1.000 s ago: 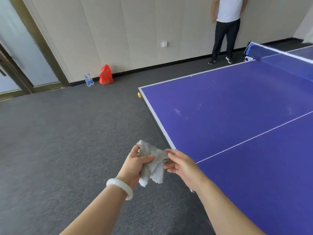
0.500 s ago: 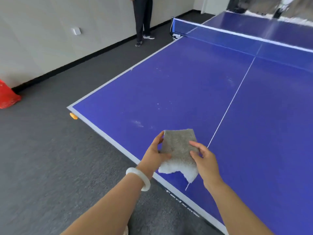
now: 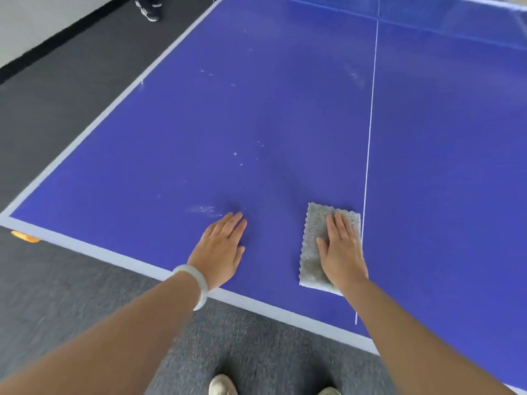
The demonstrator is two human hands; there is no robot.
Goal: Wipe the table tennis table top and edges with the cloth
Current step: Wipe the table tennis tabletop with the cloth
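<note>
The blue table tennis table (image 3: 285,109) fills most of the view, with a pale border along its near and left edges. A folded grey cloth (image 3: 315,246) lies flat on the top near the front edge, just left of the white centre line. My right hand (image 3: 342,249) lies flat on the cloth, fingers extended, pressing it down. My left hand (image 3: 221,249), with a white bangle at the wrist, rests flat and bare on the table to the left of the cloth. Whitish smudges (image 3: 204,209) mark the surface just beyond my left fingers.
Grey carpet (image 3: 57,124) runs along the left and front of the table. Another person's shoes (image 3: 148,10) stand at the far left by the wall. An orange object (image 3: 25,237) sticks out under the near left corner. The net (image 3: 456,12) crosses the far end. My shoes (image 3: 222,384) show at the bottom.
I have stepped up to the table and looked down. The cloth, held in both hands above the edge before, now lies flat on the top under my right hand; my left hand let go.
</note>
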